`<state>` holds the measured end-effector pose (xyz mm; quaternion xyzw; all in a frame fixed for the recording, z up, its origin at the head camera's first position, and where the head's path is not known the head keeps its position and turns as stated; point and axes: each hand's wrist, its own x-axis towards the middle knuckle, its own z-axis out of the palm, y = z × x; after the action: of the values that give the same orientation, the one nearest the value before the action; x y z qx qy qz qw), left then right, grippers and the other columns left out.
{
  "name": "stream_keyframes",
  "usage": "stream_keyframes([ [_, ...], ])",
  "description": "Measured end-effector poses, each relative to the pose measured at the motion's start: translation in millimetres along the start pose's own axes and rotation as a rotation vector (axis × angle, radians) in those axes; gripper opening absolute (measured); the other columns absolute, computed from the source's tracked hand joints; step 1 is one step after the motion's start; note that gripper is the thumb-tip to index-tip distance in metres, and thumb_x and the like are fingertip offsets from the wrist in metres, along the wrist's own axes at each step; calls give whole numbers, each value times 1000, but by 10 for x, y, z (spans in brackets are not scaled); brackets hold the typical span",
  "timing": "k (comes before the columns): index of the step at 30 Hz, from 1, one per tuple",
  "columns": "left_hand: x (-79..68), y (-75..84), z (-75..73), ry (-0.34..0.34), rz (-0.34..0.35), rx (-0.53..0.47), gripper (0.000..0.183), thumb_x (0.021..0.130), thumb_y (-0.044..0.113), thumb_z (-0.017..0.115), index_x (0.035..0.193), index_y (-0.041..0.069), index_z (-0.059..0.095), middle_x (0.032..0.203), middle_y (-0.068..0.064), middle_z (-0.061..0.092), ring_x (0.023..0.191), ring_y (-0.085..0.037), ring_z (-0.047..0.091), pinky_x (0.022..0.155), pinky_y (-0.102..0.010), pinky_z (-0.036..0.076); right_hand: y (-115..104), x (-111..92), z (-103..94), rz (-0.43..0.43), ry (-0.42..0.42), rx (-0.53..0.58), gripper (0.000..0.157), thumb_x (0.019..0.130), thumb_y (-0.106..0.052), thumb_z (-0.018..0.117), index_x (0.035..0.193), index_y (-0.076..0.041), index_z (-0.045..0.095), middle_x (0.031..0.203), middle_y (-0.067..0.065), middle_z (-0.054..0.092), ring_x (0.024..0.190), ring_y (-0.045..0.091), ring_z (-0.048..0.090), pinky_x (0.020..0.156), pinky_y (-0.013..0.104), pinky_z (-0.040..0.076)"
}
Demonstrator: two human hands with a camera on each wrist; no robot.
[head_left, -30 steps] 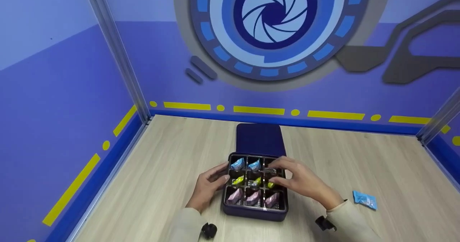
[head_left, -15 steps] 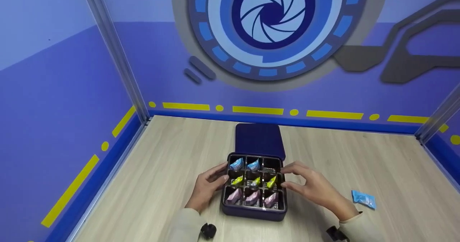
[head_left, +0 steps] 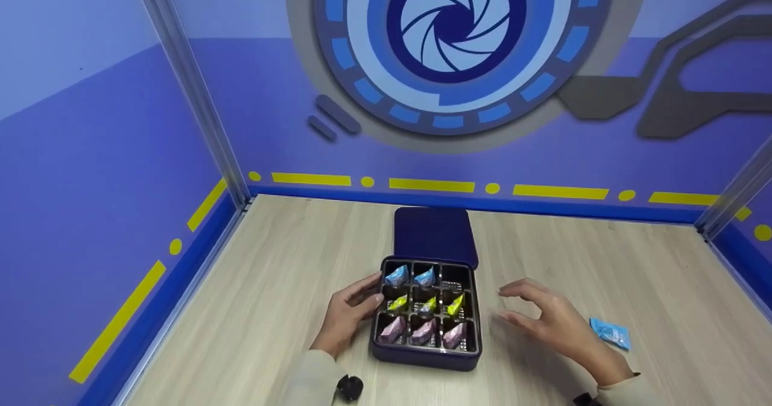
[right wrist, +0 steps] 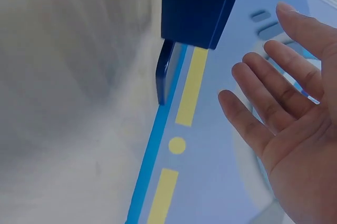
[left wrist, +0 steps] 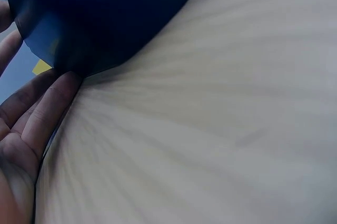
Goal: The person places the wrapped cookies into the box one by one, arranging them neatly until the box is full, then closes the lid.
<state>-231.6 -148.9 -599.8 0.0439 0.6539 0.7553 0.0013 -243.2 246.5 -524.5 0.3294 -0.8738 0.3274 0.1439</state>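
A dark blue box (head_left: 426, 361) stands on the table with a divided tray inside. Wrapped candies fill its rows: two blue candies (head_left: 397, 275) at the back, three yellow candies (head_left: 455, 304) in the middle, three pink candies (head_left: 392, 330) in front. The back right compartment shows only its bare bottom. At the box's left side, my left hand (head_left: 347, 315) touches the wall with fairly straight fingers, thumb near the rim. My right hand (head_left: 561, 321) hovers right of the box, holding nothing, fingers apart. Just beyond that hand lies another blue candy (head_left: 612, 334).
Behind the box lies its dark blue lid (head_left: 434, 234), flat on the wooden table (head_left: 301, 255). Blue printed panels (head_left: 338, 152) close off the back and the sides. A metal post (head_left: 199, 98) rises at the left corner.
My right hand has drawn back from over the tray's right column and moved right towards the loose blue candy. My left hand has stayed at the box.
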Motion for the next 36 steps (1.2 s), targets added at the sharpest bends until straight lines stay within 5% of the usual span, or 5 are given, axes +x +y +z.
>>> stream_keyframes([
  [10, -5, 3, -2, -1, 15, 18, 50, 100, 12, 76, 149, 7, 63, 148, -16, 61, 125, -31, 66, 96, -35, 59, 126, -182, -128, 29, 33, -51, 39, 81, -6, 93, 113, -22, 77, 114, -13, 73, 105, 12, 70, 84, 31, 61],
  [19, -5, -11, -12, -20, 30, 7, 51, 101, 12, 75, 150, 5, 61, 150, -18, 59, 125, -30, 65, 95, -34, 59, 255, -345, -193, -10, 82, -63, 45, 77, 1, 93, 114, -19, 76, 113, -8, 73, 104, 15, 71, 91, 5, 44],
  [28, 7, -12, -13, -18, 31, 5, 50, 101, 11, 76, 149, 6, 63, 150, -17, 59, 123, -29, 67, 95, -35, 60, 339, -484, -341, 105, 100, -140, 38, 80, -6, 93, 112, -19, 77, 110, -9, 73, 102, 16, 71, 89, 2, 41],
  [31, 11, -16, -17, -22, 34, 4, 51, 100, 11, 76, 149, 6, 62, 148, -18, 61, 122, -29, 67, 94, -35, 60, 357, -521, -407, 168, 67, -182, 36, 82, -9, 93, 113, -17, 77, 112, -8, 73, 103, 20, 71, 88, 6, 46],
  [36, 6, -22, -25, -19, 31, 1, 51, 100, 11, 76, 149, 6, 62, 147, -18, 61, 121, -28, 67, 94, -34, 60, 379, -571, -525, 308, -63, -212, 36, 85, -12, 91, 118, -10, 76, 118, 2, 71, 111, 34, 69, 92, 45, 59],
])
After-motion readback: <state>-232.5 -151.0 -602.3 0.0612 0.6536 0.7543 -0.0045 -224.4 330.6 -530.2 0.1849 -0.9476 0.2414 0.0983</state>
